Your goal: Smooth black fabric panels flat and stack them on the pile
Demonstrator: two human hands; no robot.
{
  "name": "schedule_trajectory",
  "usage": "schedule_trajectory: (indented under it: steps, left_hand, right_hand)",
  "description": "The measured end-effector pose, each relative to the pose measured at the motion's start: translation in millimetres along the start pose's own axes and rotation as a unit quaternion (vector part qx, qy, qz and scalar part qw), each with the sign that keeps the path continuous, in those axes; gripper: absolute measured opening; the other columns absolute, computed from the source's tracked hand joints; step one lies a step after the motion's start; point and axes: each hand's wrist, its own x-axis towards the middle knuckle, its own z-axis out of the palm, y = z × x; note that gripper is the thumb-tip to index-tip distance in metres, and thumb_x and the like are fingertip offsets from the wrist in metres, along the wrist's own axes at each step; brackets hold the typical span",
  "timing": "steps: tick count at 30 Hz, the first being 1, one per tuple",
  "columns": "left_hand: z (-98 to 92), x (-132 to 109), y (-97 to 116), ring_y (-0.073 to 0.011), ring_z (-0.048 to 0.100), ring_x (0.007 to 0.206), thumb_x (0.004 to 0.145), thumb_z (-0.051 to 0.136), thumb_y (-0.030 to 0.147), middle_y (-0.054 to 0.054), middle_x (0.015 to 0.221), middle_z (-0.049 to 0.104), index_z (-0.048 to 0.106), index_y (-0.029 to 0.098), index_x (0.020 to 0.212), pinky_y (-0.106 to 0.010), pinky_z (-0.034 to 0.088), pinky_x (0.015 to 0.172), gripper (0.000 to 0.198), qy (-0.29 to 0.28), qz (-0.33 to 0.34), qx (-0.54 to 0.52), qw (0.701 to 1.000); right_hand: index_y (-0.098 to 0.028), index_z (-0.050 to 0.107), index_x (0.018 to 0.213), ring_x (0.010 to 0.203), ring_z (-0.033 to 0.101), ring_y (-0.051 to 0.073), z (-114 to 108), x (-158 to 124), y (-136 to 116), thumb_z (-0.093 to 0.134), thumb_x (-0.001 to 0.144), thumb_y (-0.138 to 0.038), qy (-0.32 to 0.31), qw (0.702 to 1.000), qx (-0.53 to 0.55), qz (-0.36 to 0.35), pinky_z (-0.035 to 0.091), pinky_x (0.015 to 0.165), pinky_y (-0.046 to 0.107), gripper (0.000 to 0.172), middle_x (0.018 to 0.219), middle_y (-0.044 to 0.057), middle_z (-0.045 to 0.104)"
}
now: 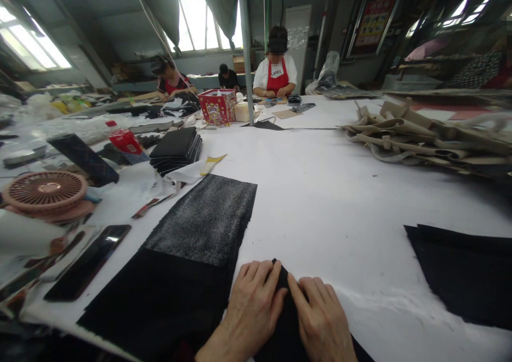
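Observation:
At the near edge of the white table [312, 202], both my hands are closed on a piece of black fabric [283, 327]. My left hand [254, 303] pinches its left edge close to the top, thumb and forefinger bent together. On the opposite edge, the fingers of my right hand [321, 316] are curled and press down. The fabric narrows to a tip between the two forefingers, and its lower part runs under my palms. Just left of my left hand lies a stack of black panels [168, 292], its far part a speckled grey [204, 218].
Black pieces [468, 271] lie at the right, beige straps and panels [432, 133] beyond. Leftward are a phone [88, 263], pink fan [46, 191], red bottle [126, 141] and folded black stack [176, 149]. A pole [245, 53] stands behind; a person in a red apron [276, 74] works there.

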Motion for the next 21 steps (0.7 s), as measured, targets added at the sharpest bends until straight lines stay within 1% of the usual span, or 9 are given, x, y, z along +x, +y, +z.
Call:
schedule_trajectory:
  steps: [3, 5, 7, 9, 12, 15, 19, 21]
  left_hand:
    - [-0.5, 0, -1, -0.027, 0.056, 0.103, 0.093, 0.054, 0.022, -0.012, 0.115, 0.06, 0.052, 0.013, 0.133, -0.046, 0.049, 0.092, 0.041, 0.0, -0.015, 0.008, 1.0]
    - [-2.3, 0, -2, -0.0276, 0.056, 0.105, 0.093, 0.054, 0.023, -0.013, 0.118, 0.06, 0.051, 0.013, 0.135, -0.047, 0.048, 0.093, 0.043, 0.013, -0.018, 0.016, 1.0]
    - [-5.4, 0, -3, -0.0273, 0.055, 0.109, 0.095, 0.052, 0.022, -0.013, 0.125, 0.059, 0.048, 0.014, 0.138, -0.046, 0.047, 0.096, 0.044, 0.034, -0.006, 0.023, 0.999]
    - [-8.9, 1, -2, -0.0258, 0.053, 0.115, 0.096, 0.048, 0.018, -0.01, 0.133, 0.057, 0.047, 0.017, 0.14, -0.044, 0.044, 0.1, 0.044, 0.047, 0.022, 0.025, 0.998]
    - [-11.8, 2, 1, -0.0235, 0.052, 0.12, 0.096, 0.044, 0.013, -0.005, 0.134, 0.059, 0.051, 0.019, 0.135, -0.042, 0.039, 0.105, 0.04, 0.026, 0.058, 0.025, 0.998]
    - [-10.0, 3, 2, -0.0234, 0.052, 0.12, 0.096, 0.044, 0.013, -0.005, 0.13, 0.062, 0.055, 0.018, 0.13, -0.041, 0.037, 0.105, 0.036, 0.003, 0.065, 0.041, 0.997]
    - [-4.4, 2, 1, -0.0236, 0.05, 0.122, 0.097, 0.045, 0.015, -0.006, 0.13, 0.061, 0.05, 0.018, 0.136, -0.042, 0.033, 0.11, 0.04, 0.005, 0.075, 0.072, 0.995]
    - [-2.2, 1, 0, -0.0235, 0.05, 0.122, 0.097, 0.045, 0.016, -0.005, 0.13, 0.061, 0.051, 0.018, 0.135, -0.042, 0.031, 0.111, 0.038, 0.009, 0.079, 0.083, 0.993]
  right_hand:
    - [-0.01, 0.058, 0.118, 0.078, 0.049, 0.021, 1, -1, 0, 0.034, 0.095, -0.005, 0.001, 1.0, -0.002, 0.006, 0.038, 0.07, 0.036, 0.034, 0.084, 0.008, 0.056]
    - [-0.012, 0.058, 0.119, 0.079, 0.05, 0.022, 1, -2, 0, 0.033, 0.095, -0.005, -0.002, 1.0, 0.0, 0.01, 0.039, 0.07, 0.036, 0.035, 0.086, 0.008, 0.056]
    - [-0.012, 0.057, 0.12, 0.078, 0.049, 0.022, 0, -2, 0, 0.032, 0.095, -0.005, -0.008, 1.0, 0.0, 0.013, 0.039, 0.071, 0.036, 0.036, 0.085, 0.008, 0.056]
    - [-0.011, 0.057, 0.12, 0.077, 0.049, 0.021, -1, -2, -1, 0.033, 0.096, -0.006, -0.013, 1.0, 0.001, 0.016, 0.038, 0.07, 0.036, 0.035, 0.084, 0.008, 0.055]
    - [-0.011, 0.058, 0.12, 0.077, 0.048, 0.021, -2, -1, -2, 0.033, 0.096, -0.007, -0.024, 0.999, 0.001, 0.027, 0.038, 0.07, 0.036, 0.035, 0.084, 0.008, 0.055]
    - [-0.013, 0.058, 0.121, 0.079, 0.049, 0.021, -3, -2, -1, 0.033, 0.097, -0.008, -0.039, 0.998, 0.009, 0.043, 0.038, 0.071, 0.036, 0.036, 0.086, 0.008, 0.055]
    - [-0.014, 0.059, 0.123, 0.08, 0.049, 0.02, -6, -6, 1, 0.035, 0.098, -0.01, -0.042, 0.997, 0.026, 0.055, 0.039, 0.072, 0.035, 0.035, 0.088, 0.007, 0.055]
    - [-0.014, 0.059, 0.124, 0.082, 0.049, 0.02, -8, -9, 2, 0.036, 0.098, -0.01, -0.041, 0.997, 0.04, 0.058, 0.04, 0.073, 0.034, 0.034, 0.09, 0.008, 0.055]
